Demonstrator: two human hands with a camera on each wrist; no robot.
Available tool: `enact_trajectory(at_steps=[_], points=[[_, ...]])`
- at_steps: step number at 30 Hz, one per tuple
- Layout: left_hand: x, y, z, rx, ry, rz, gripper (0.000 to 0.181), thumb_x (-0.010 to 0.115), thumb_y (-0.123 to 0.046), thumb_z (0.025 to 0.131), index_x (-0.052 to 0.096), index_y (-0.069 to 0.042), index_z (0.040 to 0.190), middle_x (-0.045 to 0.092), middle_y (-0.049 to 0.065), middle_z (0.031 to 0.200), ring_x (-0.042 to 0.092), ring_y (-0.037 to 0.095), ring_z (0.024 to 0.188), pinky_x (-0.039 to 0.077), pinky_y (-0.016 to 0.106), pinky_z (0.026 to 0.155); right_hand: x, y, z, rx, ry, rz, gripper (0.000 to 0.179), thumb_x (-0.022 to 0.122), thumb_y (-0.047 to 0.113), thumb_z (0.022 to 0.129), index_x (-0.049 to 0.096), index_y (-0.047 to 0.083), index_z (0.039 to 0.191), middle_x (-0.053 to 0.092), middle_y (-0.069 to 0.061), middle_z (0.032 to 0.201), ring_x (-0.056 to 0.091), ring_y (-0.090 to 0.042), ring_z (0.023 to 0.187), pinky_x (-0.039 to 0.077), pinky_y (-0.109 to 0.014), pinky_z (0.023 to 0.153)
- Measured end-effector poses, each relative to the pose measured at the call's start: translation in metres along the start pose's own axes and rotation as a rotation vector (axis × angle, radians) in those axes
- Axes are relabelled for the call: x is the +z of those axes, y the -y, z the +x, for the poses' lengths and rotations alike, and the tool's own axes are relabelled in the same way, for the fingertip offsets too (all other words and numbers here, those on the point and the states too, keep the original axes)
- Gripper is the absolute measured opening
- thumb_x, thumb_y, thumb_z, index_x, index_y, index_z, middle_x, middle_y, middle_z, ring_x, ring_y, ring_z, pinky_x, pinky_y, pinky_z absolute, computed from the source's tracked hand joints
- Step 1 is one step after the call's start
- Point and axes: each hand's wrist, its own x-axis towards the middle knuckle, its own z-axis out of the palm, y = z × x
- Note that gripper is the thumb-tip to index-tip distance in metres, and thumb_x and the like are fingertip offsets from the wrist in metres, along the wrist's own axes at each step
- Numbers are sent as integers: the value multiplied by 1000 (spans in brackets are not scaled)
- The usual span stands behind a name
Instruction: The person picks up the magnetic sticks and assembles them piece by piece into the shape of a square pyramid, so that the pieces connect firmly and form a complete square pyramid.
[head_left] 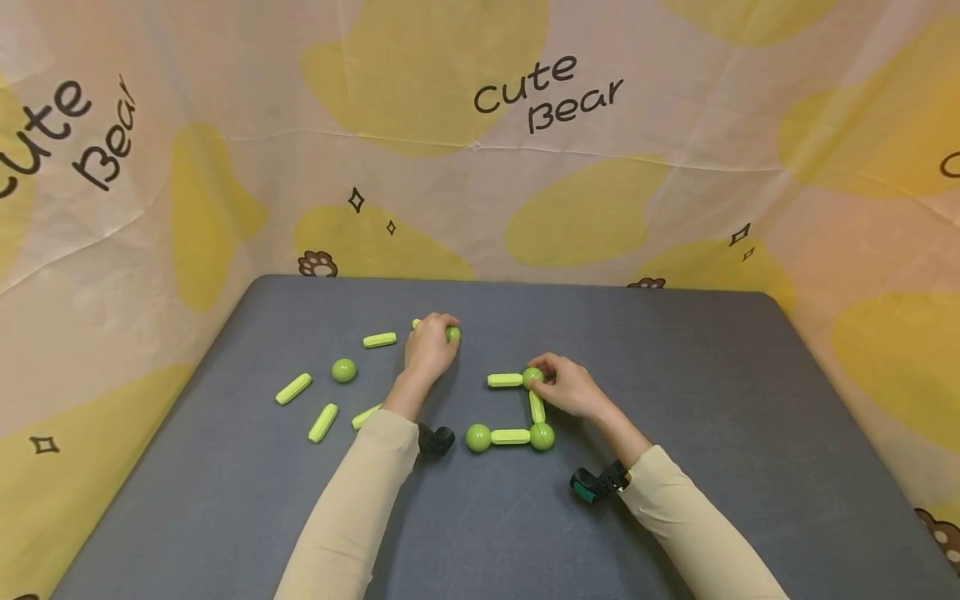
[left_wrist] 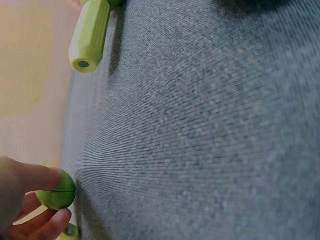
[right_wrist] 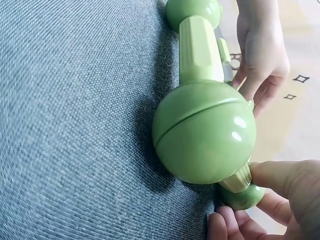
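My left hand (head_left: 432,346) is at the far side of the table, pinching a green ball (left_wrist: 59,192) between thumb and fingers. A light green rod lies partly hidden by that hand. To the right, my right hand (head_left: 566,387) grips the far corner ball (head_left: 532,377) of a joined figure. From this ball one rod (head_left: 505,381) points left and another rod (head_left: 537,407) runs toward me to a near corner ball (head_left: 542,437). A third rod (head_left: 511,437) links that one to a left end ball (head_left: 477,437).
On the left of the grey table (head_left: 750,467) lie a loose ball (head_left: 344,370) and several light green rods, among them one (head_left: 293,389) furthest left and one (head_left: 379,340) near the left hand. A printed cloth (head_left: 450,183) hangs behind the table.
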Motion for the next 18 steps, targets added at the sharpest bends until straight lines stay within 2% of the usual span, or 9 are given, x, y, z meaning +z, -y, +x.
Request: enact_trajectory(at_steps=[9,18], points=[[-8,-5,-9,96,-8,-42,27,67,-12,81,68,-12,108,63,8,110,60,26,95,48,40,74,1,-1,0,-2,-4,5,30,60,18,88,59,7,115,61,-13,105,58,-24,91,48,-38,75],[-15,-9,-24,153,26,-87,28,69,-13,80,68,-10,108,63,9,110,60,25,96,47,41,77,1,-1,-1,1,-5,14,30,60,17,88,59,6,115,61,-13,104,58,-24,89,48,-37,73]])
